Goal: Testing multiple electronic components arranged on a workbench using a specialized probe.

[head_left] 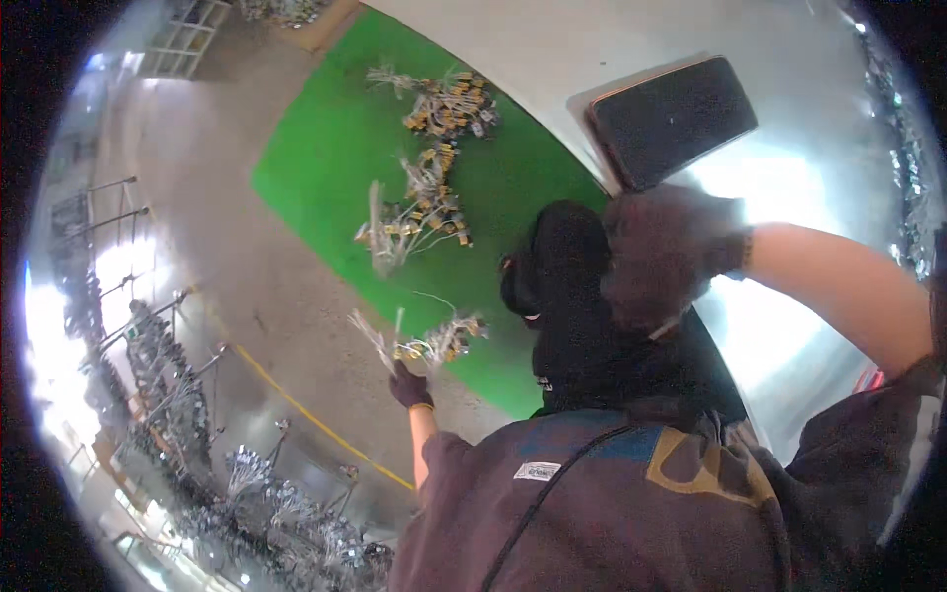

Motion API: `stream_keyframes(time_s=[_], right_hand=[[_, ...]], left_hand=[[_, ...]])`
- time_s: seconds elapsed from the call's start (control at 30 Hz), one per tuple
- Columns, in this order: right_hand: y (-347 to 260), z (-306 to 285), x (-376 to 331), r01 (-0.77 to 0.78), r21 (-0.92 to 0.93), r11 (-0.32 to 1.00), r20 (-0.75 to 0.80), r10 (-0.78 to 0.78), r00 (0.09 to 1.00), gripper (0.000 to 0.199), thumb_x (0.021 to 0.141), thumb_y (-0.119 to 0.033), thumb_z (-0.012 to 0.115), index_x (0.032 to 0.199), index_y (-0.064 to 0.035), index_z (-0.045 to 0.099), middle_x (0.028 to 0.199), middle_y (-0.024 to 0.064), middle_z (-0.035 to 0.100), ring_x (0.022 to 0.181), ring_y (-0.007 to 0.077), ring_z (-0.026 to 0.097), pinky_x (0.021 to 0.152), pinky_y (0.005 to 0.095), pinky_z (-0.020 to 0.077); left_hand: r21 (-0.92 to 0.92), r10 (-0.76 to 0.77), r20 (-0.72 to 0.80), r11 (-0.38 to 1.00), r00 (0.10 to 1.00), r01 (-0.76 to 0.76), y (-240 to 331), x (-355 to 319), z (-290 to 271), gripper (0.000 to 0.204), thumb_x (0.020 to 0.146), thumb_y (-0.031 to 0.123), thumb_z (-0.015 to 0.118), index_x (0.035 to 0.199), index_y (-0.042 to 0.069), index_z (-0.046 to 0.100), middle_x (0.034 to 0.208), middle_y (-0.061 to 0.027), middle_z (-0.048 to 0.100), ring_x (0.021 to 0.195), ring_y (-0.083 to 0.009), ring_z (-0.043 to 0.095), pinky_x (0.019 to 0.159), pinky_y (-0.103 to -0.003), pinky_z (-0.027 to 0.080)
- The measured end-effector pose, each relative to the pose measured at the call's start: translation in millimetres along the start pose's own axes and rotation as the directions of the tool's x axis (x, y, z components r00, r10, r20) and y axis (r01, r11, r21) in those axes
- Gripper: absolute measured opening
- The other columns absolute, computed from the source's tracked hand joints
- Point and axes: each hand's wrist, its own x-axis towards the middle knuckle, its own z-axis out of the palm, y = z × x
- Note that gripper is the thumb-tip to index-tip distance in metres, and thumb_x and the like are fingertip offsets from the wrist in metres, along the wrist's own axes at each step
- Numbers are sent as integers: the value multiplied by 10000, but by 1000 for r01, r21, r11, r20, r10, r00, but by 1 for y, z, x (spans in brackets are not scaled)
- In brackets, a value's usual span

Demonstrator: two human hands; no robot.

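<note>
A dark, flat device point(676, 118) with rounded corners is laid on the pale counter point(473, 25), by which bright light is reflected; a green mat point(301, 163) is spread on the grey floor point(197, 227), which is marked with a yellow line point(296, 402) (thin and slanting); metal racks point(119, 219) are ranged along the left; a pale frame point(187, 41) is seen at upper left.

1. From my remote seat, I take this for an industrial workshop or factory floor where wiring is handled.
2. I see a bare grey floor point(217, 187) marked with a yellow line point(308, 412).
3. Cable bundles point(449, 107) with yellowish connectors cover part of a green surface point(311, 148).
4. At left, metal racks point(113, 185) stand among dense masses of wires point(286, 518).
5. At right, I see a shiny pale tabletop point(523, 44).
</note>
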Motion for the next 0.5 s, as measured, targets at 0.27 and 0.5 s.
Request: stream_keyframes(time_s=[0.27,0.5], right_hand=[[-5,4,-7,25,-274,961,-35,-36,999,228,832,-359,689,741,-155,730,746,107,715,757,331,736,737,497,595],[-8,60,-15,-17,-359,933,-468,-164,868,233,848,-346,679,750,-135,696,775,107,703,742,367,688,762,489,568]], left_hand=[[-55,190,-260,976,947,-211,-21,-73,-76,605,957,364,768,1372,-49,612,1240,-211,706,1048,-310,680,894,-432,557],[-112,258,-273,948,927,-297,54,-190,-11,531,1004,412,712,1223,-70,676,1070,-149,729,966,-254,648,868,-443,516]])
